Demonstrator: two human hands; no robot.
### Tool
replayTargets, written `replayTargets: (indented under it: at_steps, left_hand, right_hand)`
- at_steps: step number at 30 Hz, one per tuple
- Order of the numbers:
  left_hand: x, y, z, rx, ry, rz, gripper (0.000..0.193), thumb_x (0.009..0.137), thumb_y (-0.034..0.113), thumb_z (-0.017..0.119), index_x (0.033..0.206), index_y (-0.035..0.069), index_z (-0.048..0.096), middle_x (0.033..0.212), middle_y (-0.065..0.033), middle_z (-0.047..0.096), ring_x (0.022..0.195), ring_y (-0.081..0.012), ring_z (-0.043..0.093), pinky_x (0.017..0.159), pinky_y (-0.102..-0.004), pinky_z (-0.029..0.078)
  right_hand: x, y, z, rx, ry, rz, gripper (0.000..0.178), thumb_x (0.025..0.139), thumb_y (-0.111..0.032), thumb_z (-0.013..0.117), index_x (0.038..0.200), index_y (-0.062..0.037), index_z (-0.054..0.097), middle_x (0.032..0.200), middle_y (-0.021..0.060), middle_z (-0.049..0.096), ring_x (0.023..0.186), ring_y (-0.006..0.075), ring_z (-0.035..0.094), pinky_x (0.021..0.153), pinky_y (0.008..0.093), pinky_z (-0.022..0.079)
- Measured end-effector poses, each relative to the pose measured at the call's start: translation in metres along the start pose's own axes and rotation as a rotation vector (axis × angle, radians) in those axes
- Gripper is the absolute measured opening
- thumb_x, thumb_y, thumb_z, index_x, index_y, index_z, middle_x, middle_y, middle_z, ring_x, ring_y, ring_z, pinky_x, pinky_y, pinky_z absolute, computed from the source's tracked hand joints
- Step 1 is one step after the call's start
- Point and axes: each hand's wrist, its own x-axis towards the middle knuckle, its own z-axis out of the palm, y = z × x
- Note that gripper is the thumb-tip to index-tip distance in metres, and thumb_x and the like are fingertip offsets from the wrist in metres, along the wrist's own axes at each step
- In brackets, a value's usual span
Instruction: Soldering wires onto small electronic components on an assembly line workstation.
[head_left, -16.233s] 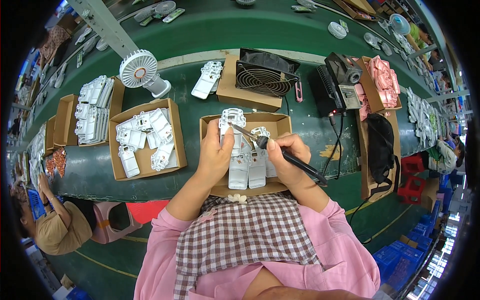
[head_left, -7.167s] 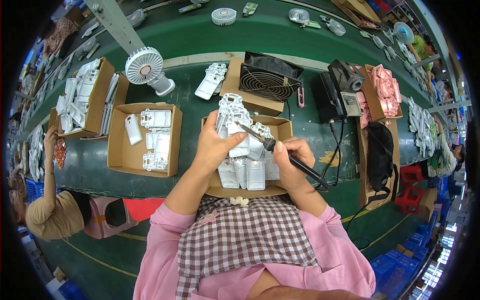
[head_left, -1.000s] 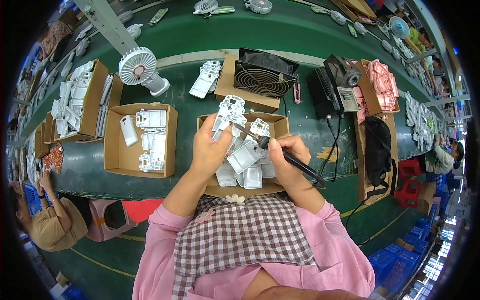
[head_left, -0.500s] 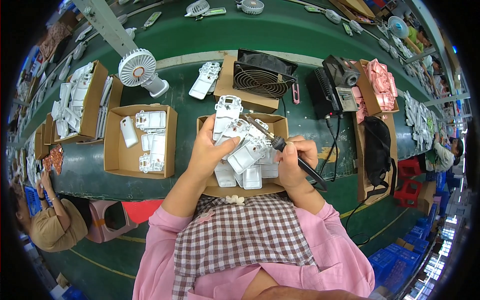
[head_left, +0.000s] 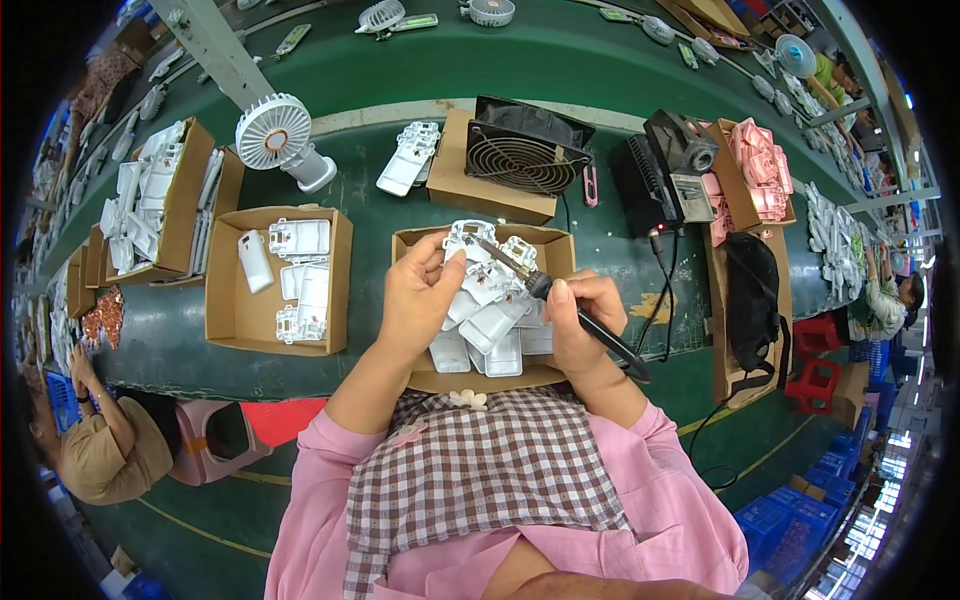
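So the left hand [head_left: 422, 300] has a white plastic casing [head_left: 480, 231] pinched between thumb and fingers, up over the far part of an open carton [head_left: 425, 378]. The right hand [head_left: 585, 318] has its fingers curled round the black handle of a soldering iron [head_left: 600, 333], tip angled up at that casing. Can't tell if the tip actually touches.

It's pretty crowded in there. More white casings [head_left: 495, 350] are heaped in the carton right under the work, and the iron's shaft crosses over some of them. The left hand hides a bit of the held casing too. Just past the carton, a black fan with a round grille [head_left: 525, 165] sits on a cardboard box [head_left: 480, 202], kinda blocking the far side.

Left on the green surface [head_left: 620, 265]: another carton [head_left: 232, 315] with a few casings, plus a small white fan [head_left: 275, 135] behind it. Right: a black boxy unit [head_left: 640, 185] with cables [head_left: 672, 300] hanging near the right hand, then pink parts [head_left: 762, 165] in a box and a black bag [head_left: 752, 290]. Someone in a tan top [head_left: 115, 455] sits off left.
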Motion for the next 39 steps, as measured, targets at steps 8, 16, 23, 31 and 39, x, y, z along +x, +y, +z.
replayTargets:
  at_steps: [8, 16, 23, 31, 39]
  left_hand:
    - [0.0020, 0.0019, -0.0044, -0.028, -0.041, -0.028, 0.026, 0.095, 0.004, 0.056, 0.120, -0.002, 0.056, 0.101, -0.0072, 0.069, 0.085, -0.0049, 0.061, 0.074, -0.0187, 0.048]
    - [-0.0017, -0.0009, -0.0006, 0.046, 0.029, 0.075, 0.024, 0.095, 0.003, 0.057, 0.117, -0.003, 0.056, 0.094, -0.0074, 0.069, 0.078, -0.0034, 0.060, 0.065, -0.0177, 0.047]
    - [0.0004, -0.0026, -0.0007, 0.023, 0.094, 0.086, 0.021, 0.094, 0.000, 0.057, 0.115, -0.004, 0.056, 0.093, -0.0068, 0.069, 0.077, -0.0032, 0.061, 0.064, -0.0167, 0.047]
    - [-0.0003, -0.0013, 0.0003, 0.011, 0.095, 0.080, 0.021, 0.093, 0.001, 0.058, 0.114, -0.004, 0.057, 0.090, -0.0049, 0.069, 0.075, -0.0013, 0.060, 0.061, -0.0157, 0.045]
    - [-0.0004, -0.0011, -0.0010, 0.036, 0.093, 0.071, 0.023, 0.094, 0.000, 0.057, 0.116, -0.004, 0.056, 0.091, -0.0057, 0.069, 0.076, -0.0024, 0.060, 0.063, -0.0163, 0.046]
  right_hand:
    - [0.0003, -0.0008, -0.0009, -0.021, 0.001, -0.042, 0.014, 0.087, -0.001, 0.067, 0.086, -0.0017, 0.052, 0.074, 0.0082, 0.061, 0.063, 0.0102, 0.053, 0.057, 0.0245, 0.043]
    - [-0.0004, -0.0018, -0.0005, -0.004, 0.014, -0.063, 0.014, 0.087, 0.000, 0.066, 0.086, -0.0016, 0.052, 0.073, 0.0081, 0.061, 0.061, 0.0100, 0.052, 0.055, 0.0245, 0.043]
    - [0.0035, -0.0047, 0.0022, -0.093, -0.024, -0.013, 0.015, 0.086, -0.003, 0.069, 0.082, -0.0024, 0.054, 0.070, 0.0066, 0.061, 0.058, 0.0087, 0.052, 0.052, 0.0241, 0.042]
    - [0.0068, -0.0047, 0.0041, -0.140, -0.048, -0.046, 0.016, 0.086, -0.005, 0.071, 0.081, -0.0032, 0.055, 0.068, 0.0054, 0.061, 0.056, 0.0079, 0.051, 0.051, 0.0229, 0.040]
    - [0.0072, -0.0068, 0.0051, -0.136, -0.056, -0.027, 0.016, 0.086, -0.005, 0.071, 0.082, -0.0030, 0.055, 0.068, 0.0055, 0.060, 0.056, 0.0079, 0.052, 0.050, 0.0232, 0.040]
